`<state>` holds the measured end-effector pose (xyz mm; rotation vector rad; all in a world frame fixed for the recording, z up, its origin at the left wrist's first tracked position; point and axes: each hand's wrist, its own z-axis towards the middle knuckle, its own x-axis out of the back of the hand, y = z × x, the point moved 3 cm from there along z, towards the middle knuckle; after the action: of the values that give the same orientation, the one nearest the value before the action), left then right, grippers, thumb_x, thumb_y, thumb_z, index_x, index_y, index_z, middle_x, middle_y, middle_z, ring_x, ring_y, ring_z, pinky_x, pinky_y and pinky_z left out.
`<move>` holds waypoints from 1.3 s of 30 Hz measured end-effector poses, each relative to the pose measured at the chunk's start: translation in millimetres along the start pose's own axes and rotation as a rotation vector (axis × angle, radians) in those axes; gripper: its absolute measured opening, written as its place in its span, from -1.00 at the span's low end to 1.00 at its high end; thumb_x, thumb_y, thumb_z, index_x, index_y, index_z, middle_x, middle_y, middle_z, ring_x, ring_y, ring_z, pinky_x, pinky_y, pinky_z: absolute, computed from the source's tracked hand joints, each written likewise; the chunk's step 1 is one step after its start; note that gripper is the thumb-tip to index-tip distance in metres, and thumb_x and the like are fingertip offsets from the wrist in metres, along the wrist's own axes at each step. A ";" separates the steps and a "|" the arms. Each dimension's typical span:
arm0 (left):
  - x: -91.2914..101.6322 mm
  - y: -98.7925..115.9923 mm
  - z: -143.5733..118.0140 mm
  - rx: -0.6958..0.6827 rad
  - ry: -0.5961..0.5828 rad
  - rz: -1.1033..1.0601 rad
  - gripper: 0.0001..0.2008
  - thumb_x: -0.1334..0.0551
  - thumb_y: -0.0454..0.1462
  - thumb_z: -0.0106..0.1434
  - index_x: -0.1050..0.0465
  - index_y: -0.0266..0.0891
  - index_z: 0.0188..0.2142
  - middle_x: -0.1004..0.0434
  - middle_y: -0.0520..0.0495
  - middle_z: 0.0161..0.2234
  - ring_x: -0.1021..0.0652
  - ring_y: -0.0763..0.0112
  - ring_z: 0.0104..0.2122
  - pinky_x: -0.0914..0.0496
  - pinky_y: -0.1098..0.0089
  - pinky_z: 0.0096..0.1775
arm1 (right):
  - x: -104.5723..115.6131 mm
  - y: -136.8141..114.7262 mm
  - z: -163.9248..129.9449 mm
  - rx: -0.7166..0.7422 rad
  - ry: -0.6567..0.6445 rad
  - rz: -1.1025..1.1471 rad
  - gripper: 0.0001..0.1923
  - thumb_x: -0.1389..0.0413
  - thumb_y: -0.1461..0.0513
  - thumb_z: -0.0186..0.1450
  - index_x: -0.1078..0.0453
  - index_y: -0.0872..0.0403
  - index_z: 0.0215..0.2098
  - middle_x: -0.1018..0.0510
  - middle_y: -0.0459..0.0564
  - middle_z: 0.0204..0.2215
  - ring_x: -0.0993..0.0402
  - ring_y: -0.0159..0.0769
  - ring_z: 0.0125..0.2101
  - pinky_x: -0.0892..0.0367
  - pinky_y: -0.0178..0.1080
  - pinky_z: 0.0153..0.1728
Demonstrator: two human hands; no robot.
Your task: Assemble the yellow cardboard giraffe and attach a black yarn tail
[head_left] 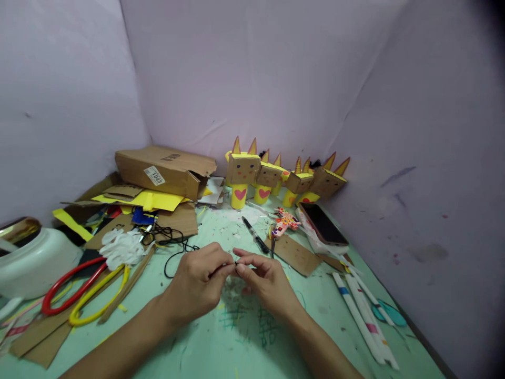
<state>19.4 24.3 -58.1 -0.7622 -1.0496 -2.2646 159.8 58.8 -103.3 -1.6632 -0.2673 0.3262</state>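
My left hand (203,273) is closed in a pinch over the middle of the green table (213,347). My right hand (268,281) meets it fingertip to fingertip, thumb and forefinger pressed together. A short dark bit shows between the fingertips and looks like part of the black cord (169,268). That cord loops out from a tangle on the left and passes behind my left hand. Beyond my right hand lie a black pen (255,235) and a flat piece of cardboard (296,253).
Yellow cup figures with cardboard heads (244,171) stand along the back wall. On the left are a cardboard box (165,168), red-and-yellow-handled scissors (59,284) and a white pot (39,263). A phone (325,223) and white markers (361,316) lie right.
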 end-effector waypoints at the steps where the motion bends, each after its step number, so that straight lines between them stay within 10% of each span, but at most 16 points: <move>1: -0.2 -1.3 0.0 0.010 -0.001 -0.011 -0.82 -0.10 -0.39 0.20 -0.42 -0.28 -0.48 -0.37 0.01 -0.55 -0.41 0.51 -0.52 -0.23 0.50 -0.46 | -0.8 -1.4 -1.0 -0.008 -0.013 0.000 -0.72 -0.25 0.06 0.00 -0.51 0.10 -0.43 -0.43 0.11 0.01 -0.50 -0.24 -0.37 -0.34 -0.33 -0.58; 8: -0.9 -5.6 2.0 0.037 -0.010 -0.091 -0.80 -0.12 -0.41 0.19 -0.47 -0.27 -0.49 -0.42 -0.01 -0.53 -0.44 0.50 -0.48 -0.27 0.50 -0.41 | -4.6 -4.1 -3.9 0.000 -0.085 -0.033 -0.73 -0.22 0.06 0.03 -0.50 0.13 -0.49 -0.44 0.19 -0.01 -0.44 -0.07 -0.14 -0.32 -0.34 -0.53; 19: 1.9 -8.0 3.2 0.008 0.008 -0.140 -0.79 -0.15 -0.43 0.15 -0.51 -0.25 -0.25 -0.56 -0.06 -0.37 -0.53 0.46 -0.39 -0.38 0.51 -0.35 | -1.3 -0.2 -0.4 -0.052 -0.169 0.058 -0.63 -0.24 0.00 -0.01 -0.35 0.14 -0.59 -0.43 0.09 -0.03 -0.43 -0.46 -0.59 -0.23 -0.34 -0.58; 29: 2.0 -5.1 1.3 -0.129 0.034 -0.157 -0.79 -0.15 -0.45 0.15 -0.55 -0.29 -0.30 -0.51 -0.15 -0.29 -0.54 0.45 -0.35 -0.40 0.49 -0.32 | 6.7 -4.7 2.5 0.118 -0.153 -0.018 -0.79 -0.21 0.12 0.04 -0.41 0.09 -0.63 -0.46 0.06 -0.17 -0.36 -0.17 -0.15 -0.14 -0.16 -0.11; 39: -5.3 -8.0 6.3 0.236 -0.052 -0.606 -0.89 -0.28 -0.38 0.03 -0.61 -0.22 -0.46 -0.52 -0.04 -0.52 -0.50 0.48 -0.51 -0.36 0.51 -0.45 | 1.2 -4.5 -1.2 -0.005 -0.256 0.189 -0.75 -0.29 0.09 -0.05 -0.42 0.11 -0.64 -0.40 -0.02 -0.35 -0.30 -0.27 -0.28 -0.12 -0.23 -0.23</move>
<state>19.6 35.0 -62.3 -0.4404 -1.7202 -2.5370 161.5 58.7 -98.8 -1.6554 -0.3025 0.6835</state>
